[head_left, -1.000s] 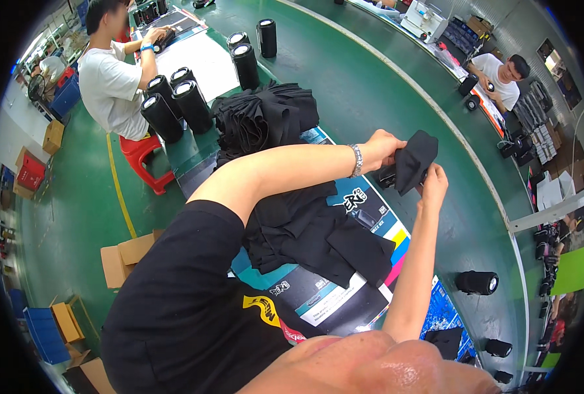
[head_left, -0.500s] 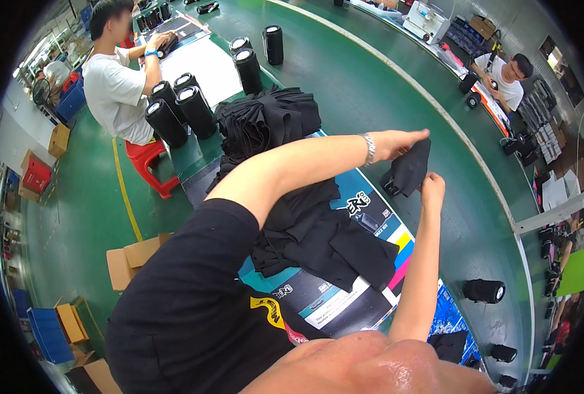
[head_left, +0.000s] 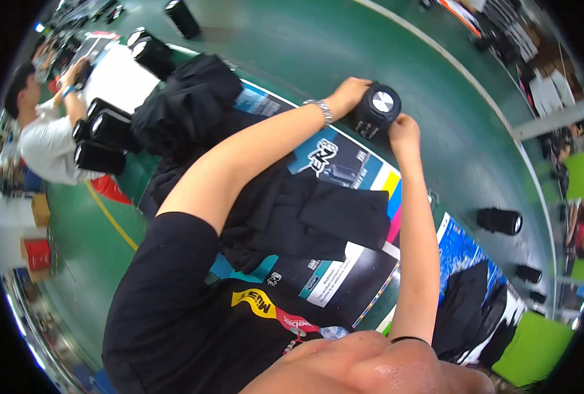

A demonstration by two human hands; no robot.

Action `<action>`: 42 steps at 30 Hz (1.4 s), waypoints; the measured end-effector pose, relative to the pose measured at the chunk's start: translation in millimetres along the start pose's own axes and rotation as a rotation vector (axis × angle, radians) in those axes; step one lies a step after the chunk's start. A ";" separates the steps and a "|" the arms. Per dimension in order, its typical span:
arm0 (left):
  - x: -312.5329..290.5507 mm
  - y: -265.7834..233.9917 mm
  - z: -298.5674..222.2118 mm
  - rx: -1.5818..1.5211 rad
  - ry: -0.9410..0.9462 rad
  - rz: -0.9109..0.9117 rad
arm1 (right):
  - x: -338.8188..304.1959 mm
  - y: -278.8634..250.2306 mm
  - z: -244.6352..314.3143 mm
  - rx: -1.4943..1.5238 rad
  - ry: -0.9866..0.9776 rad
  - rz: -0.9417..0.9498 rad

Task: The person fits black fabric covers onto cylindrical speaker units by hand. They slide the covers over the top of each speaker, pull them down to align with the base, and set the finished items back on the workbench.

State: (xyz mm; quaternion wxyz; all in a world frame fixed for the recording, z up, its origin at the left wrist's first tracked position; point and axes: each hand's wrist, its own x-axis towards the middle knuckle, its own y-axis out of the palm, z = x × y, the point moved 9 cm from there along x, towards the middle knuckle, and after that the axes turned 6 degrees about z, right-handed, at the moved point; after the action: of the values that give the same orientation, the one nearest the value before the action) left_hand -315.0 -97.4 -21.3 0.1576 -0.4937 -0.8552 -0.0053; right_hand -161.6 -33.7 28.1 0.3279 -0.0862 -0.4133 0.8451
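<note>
Between my two hands is a black cylindrical speaker point(head_left: 368, 126), tilted so that its round end with a silver disc faces up. My left hand point(head_left: 348, 96), below a metal wristband point(head_left: 321, 111), is closed on its far left side. My right hand point(head_left: 405, 134) grips the near right edge of the same end, fingers bent. Whether a fabric sleeve is around the speaker's body I cannot tell. Loose black fabric sleeves point(head_left: 285, 213) lie under and beside my left forearm, on printed sheets point(head_left: 364, 262). Farther left stands a bundled heap of black fabric point(head_left: 187, 108).
Several black speakers point(head_left: 111, 131) stand at the left, near a seated co-worker point(head_left: 49, 141) in a white shirt. Another speaker point(head_left: 181, 18) stands farther back. At the right, a black speaker point(head_left: 500, 221) lies on the green surface point(head_left: 462, 171). More black cloth point(head_left: 462, 295) lies at lower right.
The black fabric that hung between my hands no longer shows as a loose flap; the speaker's silver-disc end is now exposed. My hands have come closer around it. The whole view has swung right.
</note>
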 end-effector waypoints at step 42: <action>-30.9 47.6 -74.4 -0.985 -0.472 -0.325 | -71.4 -128.8 5.2 0.624 0.154 -0.394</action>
State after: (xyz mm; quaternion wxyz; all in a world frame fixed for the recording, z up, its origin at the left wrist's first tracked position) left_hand -240.8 -111.3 33.9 -0.2896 -0.3587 -0.8288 -0.3171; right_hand -46.6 -24.6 119.7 0.5247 0.0355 -0.1187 0.8422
